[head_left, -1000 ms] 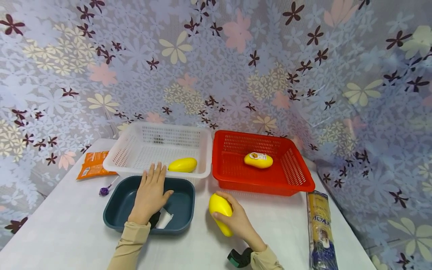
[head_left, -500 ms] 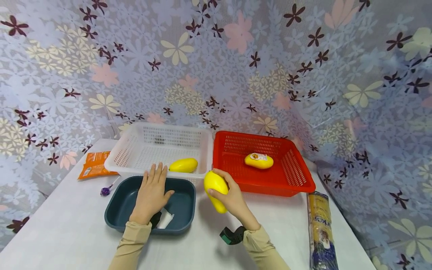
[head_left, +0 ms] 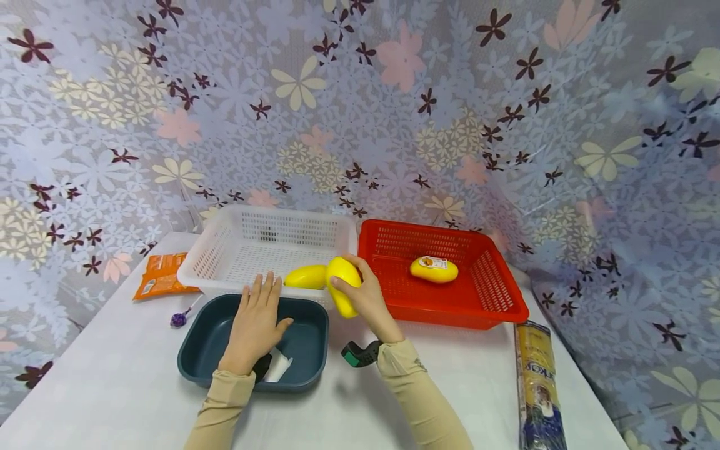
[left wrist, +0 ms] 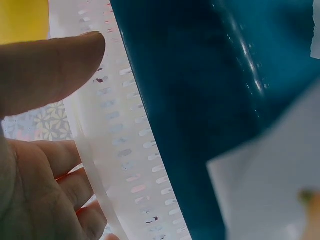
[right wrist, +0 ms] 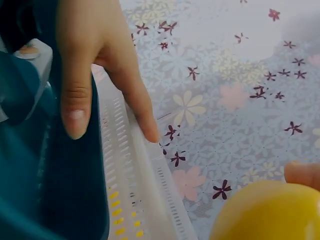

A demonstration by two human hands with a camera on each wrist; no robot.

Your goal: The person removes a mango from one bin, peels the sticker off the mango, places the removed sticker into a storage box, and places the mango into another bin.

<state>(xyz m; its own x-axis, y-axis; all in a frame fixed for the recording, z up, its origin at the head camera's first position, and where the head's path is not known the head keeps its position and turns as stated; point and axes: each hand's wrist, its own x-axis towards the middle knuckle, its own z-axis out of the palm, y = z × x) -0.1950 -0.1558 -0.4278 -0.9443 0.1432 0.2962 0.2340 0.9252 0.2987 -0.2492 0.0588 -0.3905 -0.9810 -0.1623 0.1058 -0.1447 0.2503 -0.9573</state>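
Observation:
My right hand grips a yellow mango above the front right corner of the white basket. In the right wrist view that mango fills the lower right corner, with only a fingertip beside it. A second yellow mango lies inside the white basket, near its front. Straight-fingered, my left hand reaches over the dark teal basin, its fingertips at the white basket's front rim. Seen from the left wrist, the left hand's thumb and fingers are at that rim.
A red basket to the right holds a labelled yellow mango. A crumpled white piece lies in the basin. An orange packet and a purple lollipop are left; a long yellow-and-blue package lies right.
My right hand has carried the mango up and leftward, from over the table in front of the red basket to the white basket's front right corner. The left hand has stayed put.

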